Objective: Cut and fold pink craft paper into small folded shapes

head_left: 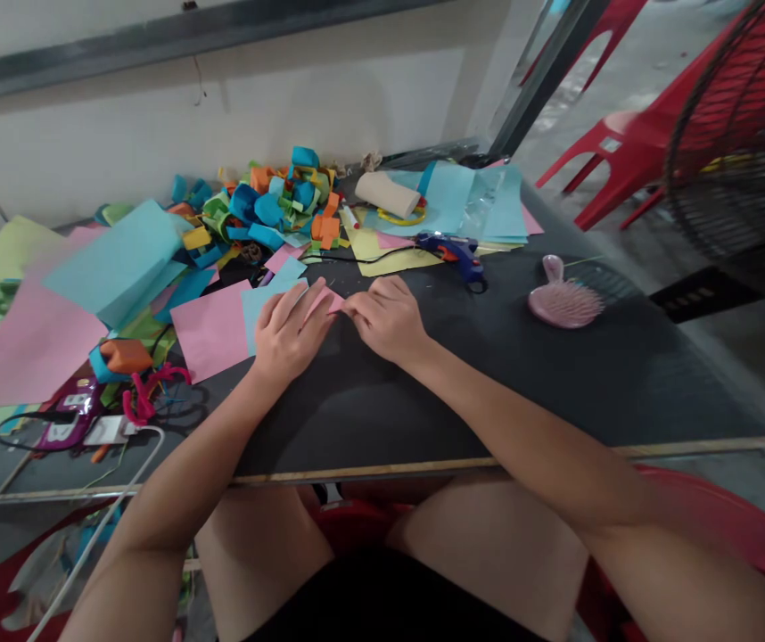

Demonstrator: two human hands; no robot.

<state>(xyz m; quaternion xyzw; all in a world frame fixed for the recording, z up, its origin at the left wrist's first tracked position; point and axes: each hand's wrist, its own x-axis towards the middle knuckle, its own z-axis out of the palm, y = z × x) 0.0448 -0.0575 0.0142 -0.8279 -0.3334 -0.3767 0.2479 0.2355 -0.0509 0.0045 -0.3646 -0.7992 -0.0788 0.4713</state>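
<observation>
1. Right now both your hands meet at the small pink paper [327, 301], which lies on the dark tabletop [489, 374] just beyond the pink sheet [212, 330] and the light blue sheet [259, 299].
2. Your left hand [289, 334] has its grip closed on the paper's near side, fingers laid over it and pressing down.
3. Your right hand [386, 319] grips the paper's other edge at the fingertips; the thumb is hidden.
4. Judging by the pose, you are midway through a fold or crease, the paper pinned flat between both hands.
5. A clean crease calls for steady pressure from the left hand while the right fingertips run along the edge.
6. The glue gun [453, 250] lies apart, beyond your right hand, with the pink hairbrush [564, 303] further right.
</observation>
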